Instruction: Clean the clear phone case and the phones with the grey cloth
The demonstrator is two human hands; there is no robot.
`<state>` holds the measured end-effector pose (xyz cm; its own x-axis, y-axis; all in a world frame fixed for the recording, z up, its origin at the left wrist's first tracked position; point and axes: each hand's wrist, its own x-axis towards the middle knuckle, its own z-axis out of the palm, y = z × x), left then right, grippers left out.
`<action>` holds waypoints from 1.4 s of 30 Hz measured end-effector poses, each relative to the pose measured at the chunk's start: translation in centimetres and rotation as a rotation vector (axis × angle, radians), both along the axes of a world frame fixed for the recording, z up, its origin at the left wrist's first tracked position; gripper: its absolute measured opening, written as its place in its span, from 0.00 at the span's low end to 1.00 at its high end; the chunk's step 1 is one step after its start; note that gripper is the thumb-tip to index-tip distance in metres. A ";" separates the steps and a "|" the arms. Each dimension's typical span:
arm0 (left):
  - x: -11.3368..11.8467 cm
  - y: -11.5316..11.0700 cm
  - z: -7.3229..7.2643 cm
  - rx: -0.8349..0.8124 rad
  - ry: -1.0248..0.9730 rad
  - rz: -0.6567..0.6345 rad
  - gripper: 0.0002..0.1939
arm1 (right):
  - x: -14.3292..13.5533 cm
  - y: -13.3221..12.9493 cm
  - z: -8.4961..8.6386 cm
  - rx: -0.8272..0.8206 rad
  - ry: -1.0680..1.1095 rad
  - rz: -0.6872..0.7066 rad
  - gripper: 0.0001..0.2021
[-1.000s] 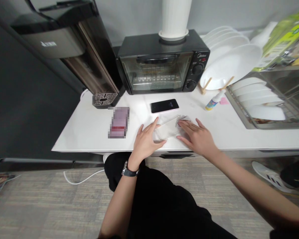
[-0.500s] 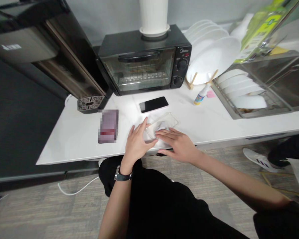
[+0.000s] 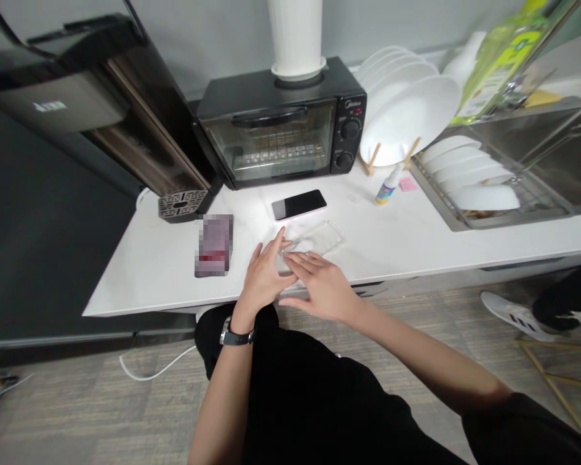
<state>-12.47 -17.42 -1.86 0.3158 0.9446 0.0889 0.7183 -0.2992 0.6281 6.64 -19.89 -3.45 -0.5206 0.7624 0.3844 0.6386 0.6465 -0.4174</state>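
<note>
A clear phone case (image 3: 333, 237) lies flat on the white counter. My left hand (image 3: 265, 271) holds its left end, with the thumb along the near side and the fingers at the far side. Inside the case, my right hand (image 3: 322, 284) presses a crumpled white wipe (image 3: 303, 245) down with its fingertips, its thumb held apart. The fingers partly cover the wipe, so I cannot tell whether it is paper or cloth. Just beyond the case rests a phone (image 3: 299, 205) with a dark screen. A small spray bottle (image 3: 386, 187) stands to the right.
A blurred purple packet (image 3: 215, 245) lies at the left, near a drink dispenser (image 3: 181, 203). Behind the phone is a toaster oven (image 3: 281, 135) with a white pot on top. White plates (image 3: 411, 116) stand in a rack beside the sink (image 3: 513, 223). Another person's shoe (image 3: 516, 315) is at right.
My right hand has slid left with the wipe along the case, toward my left hand. My left hand keeps its hold at the left end. The view has shifted slightly.
</note>
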 end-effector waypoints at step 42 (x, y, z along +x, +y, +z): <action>0.2 0.8 -0.4 0.109 0.071 -0.035 0.48 | 2.4 1.0 0.2 0.030 -0.074 0.008 0.33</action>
<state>-12.28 -16.62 -2.30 0.3579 0.9189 0.1662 0.7478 -0.3886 0.5383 9.02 -18.93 -3.23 -0.5544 0.7466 0.3678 0.6616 0.6634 -0.3495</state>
